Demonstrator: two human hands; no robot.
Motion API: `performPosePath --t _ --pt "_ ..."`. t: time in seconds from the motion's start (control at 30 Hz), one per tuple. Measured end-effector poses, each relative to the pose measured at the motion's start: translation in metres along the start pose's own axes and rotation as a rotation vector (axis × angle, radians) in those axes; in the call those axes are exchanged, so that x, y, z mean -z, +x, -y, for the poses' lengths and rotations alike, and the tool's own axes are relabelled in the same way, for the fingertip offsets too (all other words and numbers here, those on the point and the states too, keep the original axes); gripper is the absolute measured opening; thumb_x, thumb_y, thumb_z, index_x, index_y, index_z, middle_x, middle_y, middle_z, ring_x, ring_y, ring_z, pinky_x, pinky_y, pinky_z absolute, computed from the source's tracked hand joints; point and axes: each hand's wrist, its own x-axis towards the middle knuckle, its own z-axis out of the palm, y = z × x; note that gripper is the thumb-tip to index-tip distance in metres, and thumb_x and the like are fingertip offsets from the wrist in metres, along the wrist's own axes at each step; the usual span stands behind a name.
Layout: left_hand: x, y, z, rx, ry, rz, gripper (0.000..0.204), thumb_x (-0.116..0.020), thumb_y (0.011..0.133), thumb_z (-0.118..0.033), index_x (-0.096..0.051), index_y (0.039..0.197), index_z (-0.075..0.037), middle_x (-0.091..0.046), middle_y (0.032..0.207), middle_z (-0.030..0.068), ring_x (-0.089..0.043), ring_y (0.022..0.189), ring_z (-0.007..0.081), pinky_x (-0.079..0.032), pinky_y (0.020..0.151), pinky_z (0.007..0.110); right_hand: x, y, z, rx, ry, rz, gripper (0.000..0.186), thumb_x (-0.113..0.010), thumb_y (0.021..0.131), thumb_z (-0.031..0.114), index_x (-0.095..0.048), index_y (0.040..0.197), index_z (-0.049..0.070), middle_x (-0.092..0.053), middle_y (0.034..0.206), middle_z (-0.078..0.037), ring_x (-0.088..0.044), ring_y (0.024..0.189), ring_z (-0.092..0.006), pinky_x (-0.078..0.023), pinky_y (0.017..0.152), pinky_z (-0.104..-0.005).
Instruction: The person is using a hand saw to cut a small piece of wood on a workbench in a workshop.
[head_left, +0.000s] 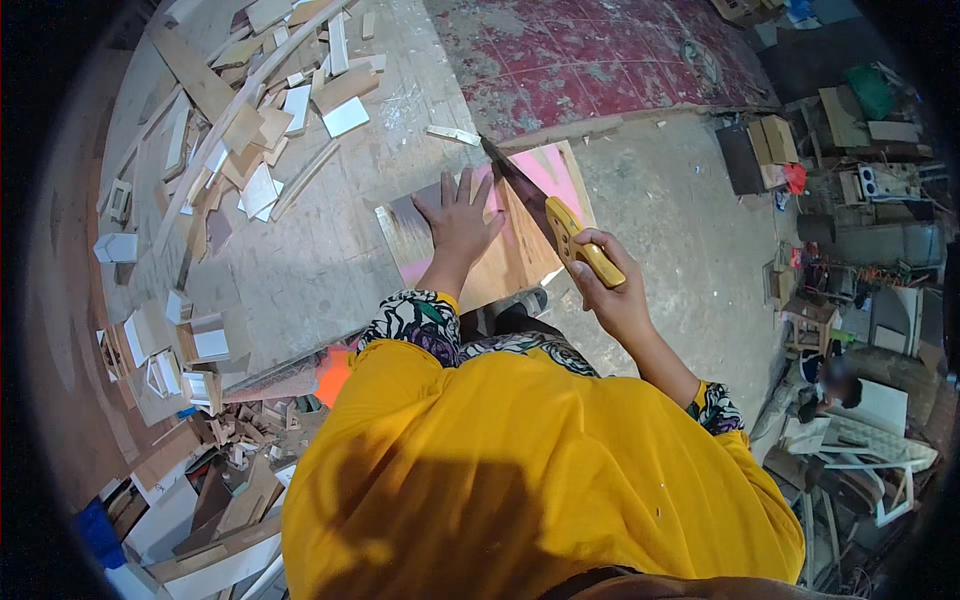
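My right hand is wrapped round the yellow handle of a handsaw. The dark blade slants away to the upper left, across a wooden board with pink patches. Its tip reaches the far edge of that board, close to a small whitish strip of wood. Pressed flat on the board's left part, my left hand has its fingers spread, to the left of the blade. The board lies at the right edge of the work table, partly over the floor. Whether the blade has cut into the wood cannot be made out.
A pile of wood offcuts covers the table's far left, with more white-faced blocks nearer. Scrap wood fills the lower left. Beyond lies a red worn floor. At the right are boxes and a person.
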Motion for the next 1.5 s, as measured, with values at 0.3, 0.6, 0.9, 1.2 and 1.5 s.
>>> performPosePath --t 0.3,0.6,0.9,1.2,1.5 --pt "0.005 -0.002 -0.004 0.036 -0.018 0.030 0.070 -0.055 0.080 -0.047 -0.035 0.144 -0.025 -0.022 0.154 0.0027 -0.012 0.143 0.0306 -0.003 0.098 0.078 -0.004 -0.029 -0.101 0.431 -0.343 0.108 0.024 -0.065 0.085 0.010 -0.054 0.106 0.006 -0.063 0.092 -0.013 -0.066 0.077 -0.0322 -0.051 0.068 -0.0343" --pt "0.002 0.000 -0.005 0.028 -0.081 -0.056 0.067 -0.055 0.083 -0.052 -0.037 0.143 -0.026 -0.022 0.153 0.0038 -0.011 0.143 0.0323 -0.004 0.098 0.078 0.000 -0.046 -0.107 0.343 -0.161 -0.021 0.025 -0.064 0.085 0.007 -0.054 0.108 0.006 -0.062 0.096 -0.013 -0.064 0.083 -0.0257 -0.049 0.074 -0.0312" --pt "-0.003 0.000 -0.002 0.007 -0.032 -0.050 0.066 -0.046 0.087 -0.056 -0.032 0.145 -0.028 -0.018 0.155 0.0042 -0.011 0.143 0.0336 -0.003 0.097 0.078 0.033 -0.067 -0.026 -0.107 0.141 0.002 0.026 -0.059 0.087 0.000 -0.053 0.110 0.008 -0.055 0.101 -0.001 -0.052 0.072 -0.0058 -0.045 0.050 -0.0182" --pt "0.009 0.007 -0.006 0.050 0.053 0.037 0.068 -0.042 0.089 -0.057 -0.023 0.148 -0.030 -0.017 0.156 0.0033 -0.012 0.143 0.0330 -0.009 0.097 0.079 0.025 -0.017 0.036 -0.142 0.056 0.133 0.025 -0.062 0.085 0.002 -0.056 0.107 0.010 -0.057 0.091 -0.003 -0.053 0.066 -0.0083 -0.046 0.052 -0.0206" --pt "-0.001 -0.005 -0.005 -0.031 0.035 0.008 0.067 -0.045 0.087 -0.057 -0.027 0.146 -0.030 -0.019 0.155 0.0044 -0.014 0.142 0.0335 -0.010 0.096 0.079 0.035 -0.041 0.024 -0.130 0.045 0.042 0.024 -0.061 0.086 0.002 -0.055 0.108 0.010 -0.058 0.095 -0.004 -0.053 0.063 -0.0089 -0.045 0.050 -0.0206"
